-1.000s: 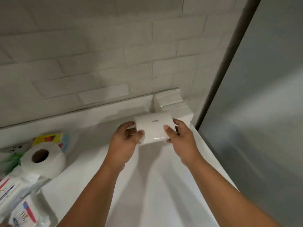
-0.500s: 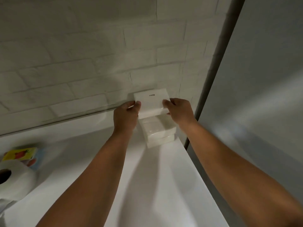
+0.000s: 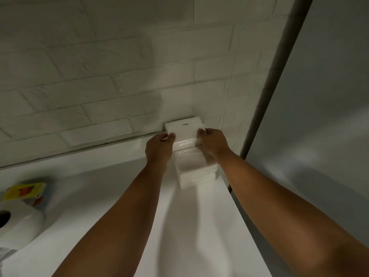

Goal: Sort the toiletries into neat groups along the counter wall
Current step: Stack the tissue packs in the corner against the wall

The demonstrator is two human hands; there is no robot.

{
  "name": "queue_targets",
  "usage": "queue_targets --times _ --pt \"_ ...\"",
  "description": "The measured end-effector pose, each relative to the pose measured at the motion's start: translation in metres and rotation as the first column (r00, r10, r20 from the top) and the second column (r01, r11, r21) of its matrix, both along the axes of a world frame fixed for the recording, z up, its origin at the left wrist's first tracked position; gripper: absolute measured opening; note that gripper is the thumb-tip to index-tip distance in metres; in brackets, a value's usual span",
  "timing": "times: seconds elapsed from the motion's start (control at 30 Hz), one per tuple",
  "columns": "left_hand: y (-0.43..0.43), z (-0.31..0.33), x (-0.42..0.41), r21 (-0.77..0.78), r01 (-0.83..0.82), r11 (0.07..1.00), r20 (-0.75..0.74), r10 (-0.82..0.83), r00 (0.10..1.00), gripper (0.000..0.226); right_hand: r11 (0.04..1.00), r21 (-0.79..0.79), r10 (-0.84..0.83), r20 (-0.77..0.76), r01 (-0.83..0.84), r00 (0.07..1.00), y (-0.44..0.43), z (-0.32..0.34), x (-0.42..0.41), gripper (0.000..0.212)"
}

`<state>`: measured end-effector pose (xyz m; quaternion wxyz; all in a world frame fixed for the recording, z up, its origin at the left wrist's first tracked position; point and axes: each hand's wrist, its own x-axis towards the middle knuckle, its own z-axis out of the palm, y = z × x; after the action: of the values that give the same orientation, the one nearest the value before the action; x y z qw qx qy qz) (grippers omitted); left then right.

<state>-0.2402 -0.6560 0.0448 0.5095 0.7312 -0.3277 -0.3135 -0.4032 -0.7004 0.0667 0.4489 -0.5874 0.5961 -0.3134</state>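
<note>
A white tissue pack (image 3: 184, 129) with small dark print lies on top of a stack of white tissue packs (image 3: 194, 169) in the counter's back right corner, against the brick wall. My left hand (image 3: 159, 149) grips the top pack's left edge. My right hand (image 3: 213, 142) grips its right edge. Both arms reach forward over the white counter (image 3: 111, 186).
At the left edge lie a toilet paper roll (image 3: 19, 224) and a yellow box with red fruit print (image 3: 26, 190). A grey post (image 3: 269, 80) and a grey panel (image 3: 319, 116) bound the counter on the right. The counter's right edge drops off.
Both hands lifted the tissue pack from above the counter and carried it back onto the top of the stack by the wall. It now rests there, still held.
</note>
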Motion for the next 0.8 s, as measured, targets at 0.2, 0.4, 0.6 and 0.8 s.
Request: queue_targets --times 0.2,0.4,0.6,0.8 --pt "-0.008 -0.01 0.002 0.002 -0.006 1.0 -0.168 0.006 0.986 0.063 0.993 0.113 0.012 0.062 -0.019 0.998 -0.006 -0.004 -0.003 0.034" --pt "-0.011 -0.008 0.0 0.021 -0.018 1.0 -0.171 0.021 0.985 0.048 0.989 0.139 0.045 0.048 -0.052 0.998 -0.013 -0.012 0.0 0.035" --pt "-0.008 0.0 0.004 0.029 0.061 0.998 -0.16 -0.056 0.985 0.068 0.991 0.131 0.027 -0.027 -0.024 0.999 -0.01 0.004 0.003 0.044" --pt "0.025 0.024 0.015 0.036 0.109 0.993 0.047 -0.11 0.993 0.074 0.972 -0.23 -0.081 -0.114 0.053 0.99 0.019 0.025 0.016 0.048"
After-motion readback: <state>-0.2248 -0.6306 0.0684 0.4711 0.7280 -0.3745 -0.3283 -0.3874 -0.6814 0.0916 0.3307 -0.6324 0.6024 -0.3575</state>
